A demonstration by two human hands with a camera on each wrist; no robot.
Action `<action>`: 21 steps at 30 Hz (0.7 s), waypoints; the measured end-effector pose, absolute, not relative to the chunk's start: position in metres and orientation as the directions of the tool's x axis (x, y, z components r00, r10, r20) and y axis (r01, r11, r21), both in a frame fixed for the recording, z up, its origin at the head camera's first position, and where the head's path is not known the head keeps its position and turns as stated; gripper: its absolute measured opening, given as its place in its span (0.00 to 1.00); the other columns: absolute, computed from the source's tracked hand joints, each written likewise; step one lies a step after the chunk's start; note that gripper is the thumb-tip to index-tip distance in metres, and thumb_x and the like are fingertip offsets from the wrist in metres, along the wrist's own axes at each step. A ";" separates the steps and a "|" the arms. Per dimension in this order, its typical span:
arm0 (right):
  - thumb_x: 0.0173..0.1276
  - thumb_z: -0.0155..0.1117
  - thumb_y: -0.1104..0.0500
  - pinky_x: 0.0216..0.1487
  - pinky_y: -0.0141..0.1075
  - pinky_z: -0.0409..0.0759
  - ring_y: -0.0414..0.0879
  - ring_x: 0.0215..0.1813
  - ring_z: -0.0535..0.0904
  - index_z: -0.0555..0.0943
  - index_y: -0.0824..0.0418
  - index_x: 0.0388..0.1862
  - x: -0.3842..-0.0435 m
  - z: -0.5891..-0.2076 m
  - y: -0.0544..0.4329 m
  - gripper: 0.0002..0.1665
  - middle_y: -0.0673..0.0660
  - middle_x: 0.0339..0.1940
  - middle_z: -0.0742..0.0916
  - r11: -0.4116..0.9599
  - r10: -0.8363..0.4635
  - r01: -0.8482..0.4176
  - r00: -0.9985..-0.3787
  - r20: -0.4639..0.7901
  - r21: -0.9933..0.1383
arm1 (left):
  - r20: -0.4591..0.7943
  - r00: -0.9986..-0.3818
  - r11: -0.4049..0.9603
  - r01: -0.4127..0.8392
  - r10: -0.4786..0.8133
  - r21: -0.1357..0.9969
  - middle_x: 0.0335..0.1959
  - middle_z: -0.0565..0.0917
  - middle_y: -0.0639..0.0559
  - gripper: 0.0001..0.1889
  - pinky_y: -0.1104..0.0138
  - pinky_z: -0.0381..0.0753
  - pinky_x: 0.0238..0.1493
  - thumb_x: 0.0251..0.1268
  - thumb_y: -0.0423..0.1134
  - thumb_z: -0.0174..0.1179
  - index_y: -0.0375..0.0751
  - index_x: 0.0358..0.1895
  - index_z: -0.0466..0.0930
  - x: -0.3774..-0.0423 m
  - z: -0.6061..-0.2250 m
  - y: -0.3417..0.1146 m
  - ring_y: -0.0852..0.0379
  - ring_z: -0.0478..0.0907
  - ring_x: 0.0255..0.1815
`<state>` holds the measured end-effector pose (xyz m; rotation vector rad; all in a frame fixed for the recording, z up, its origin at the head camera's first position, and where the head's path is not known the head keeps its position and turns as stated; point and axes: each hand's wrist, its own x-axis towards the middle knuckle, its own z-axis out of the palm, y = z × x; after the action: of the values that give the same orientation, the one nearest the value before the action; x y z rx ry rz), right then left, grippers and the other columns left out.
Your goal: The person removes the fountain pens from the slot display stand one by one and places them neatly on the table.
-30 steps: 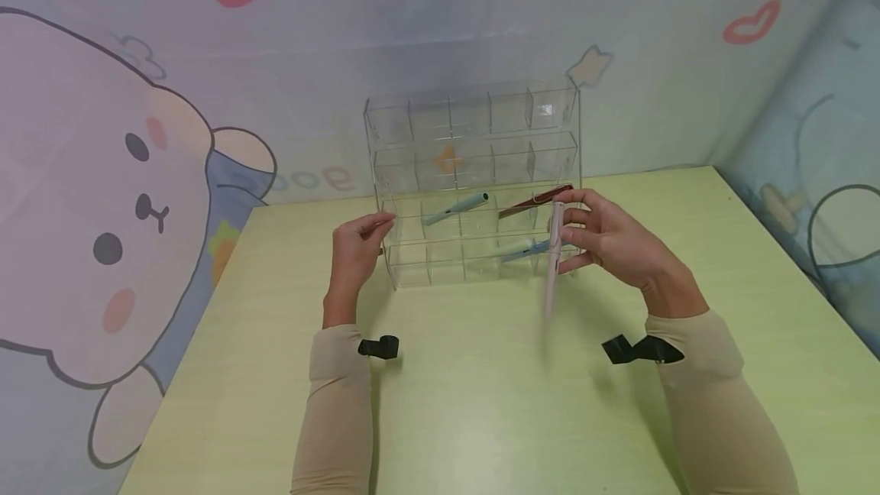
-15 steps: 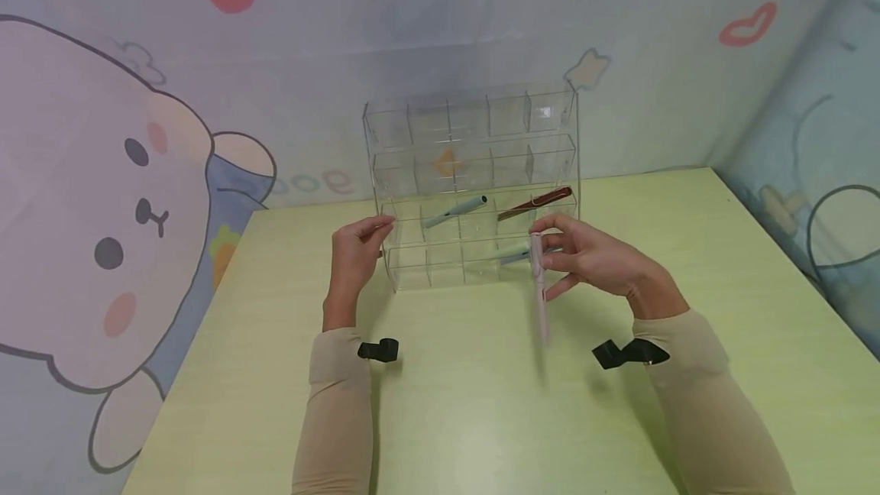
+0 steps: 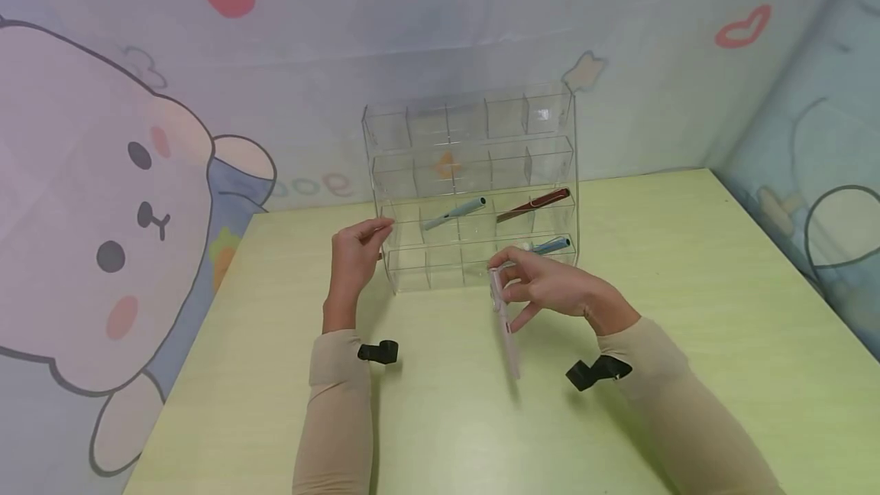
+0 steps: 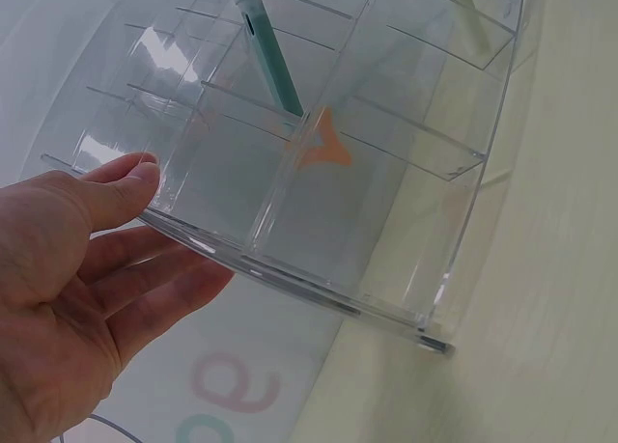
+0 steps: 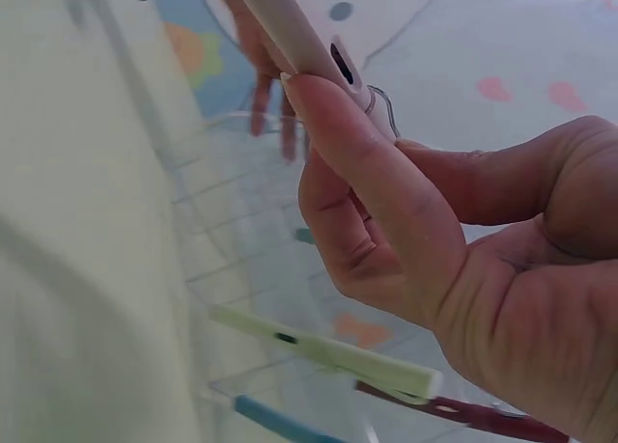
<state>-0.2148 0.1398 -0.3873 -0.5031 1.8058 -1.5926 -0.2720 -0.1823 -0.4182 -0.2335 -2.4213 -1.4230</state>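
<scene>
At the left side of a clear acrylic rack, my left hand grips its side edge between thumb and fingers, as the left wrist view shows. My right hand pinches a pale pink pen near its clip end, and the pen's other end points down toward me, in front of the rack's bottom tier. A teal pen and a dark red pen lean in the second tier from the bottom. In the bottom tier rest a blue pen and a light green pen, the latter mostly hidden by my right hand in the head view.
The rack stands on a pale yellow-green table near the back. Behind it hangs a printed curtain with a bear and hearts. A second curtain panel borders the right side. Each sleeve carries a black camera mount.
My right hand has moved left and toward me with the pink pen, from the rack's right side to before its middle, uncovering the blue pen. My left hand has stayed on the rack.
</scene>
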 end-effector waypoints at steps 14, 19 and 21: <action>0.73 0.51 0.76 0.42 0.49 0.87 0.57 0.46 0.82 0.57 0.77 0.70 -0.222 -0.426 0.119 0.29 0.71 0.52 0.76 0.244 -0.620 0.191 -0.723 -0.304 -0.951 | 0.352 -0.936 0.467 0.301 -0.023 0.832 0.47 0.88 0.44 0.10 0.63 0.87 0.33 0.72 0.35 0.63 0.40 0.50 0.89 -0.271 -0.418 -0.183 0.50 0.85 0.42; 0.70 0.57 0.76 0.42 0.45 0.87 0.53 0.38 0.85 0.64 0.77 0.64 -0.222 -0.432 0.109 0.25 0.69 0.45 0.81 0.305 -0.578 0.176 -0.746 -0.329 -0.936 | 0.366 -0.930 0.470 0.311 -0.026 0.826 0.47 0.88 0.44 0.09 0.67 0.86 0.31 0.72 0.35 0.63 0.40 0.49 0.89 -0.273 -0.420 -0.183 0.51 0.85 0.41; 0.69 0.58 0.77 0.42 0.44 0.87 0.51 0.35 0.85 0.66 0.77 0.61 -0.221 -0.435 0.107 0.23 0.67 0.41 0.82 0.332 -0.573 0.171 -0.745 -0.342 -0.928 | 0.367 -0.930 0.472 0.313 -0.023 0.824 0.47 0.88 0.44 0.09 0.69 0.85 0.31 0.72 0.36 0.63 0.40 0.49 0.89 -0.274 -0.422 -0.182 0.52 0.85 0.41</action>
<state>-0.2211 0.1066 -0.4353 -0.3524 1.9507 -1.4698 -0.2735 -0.1822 -0.4216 -0.2453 -2.3967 -1.4425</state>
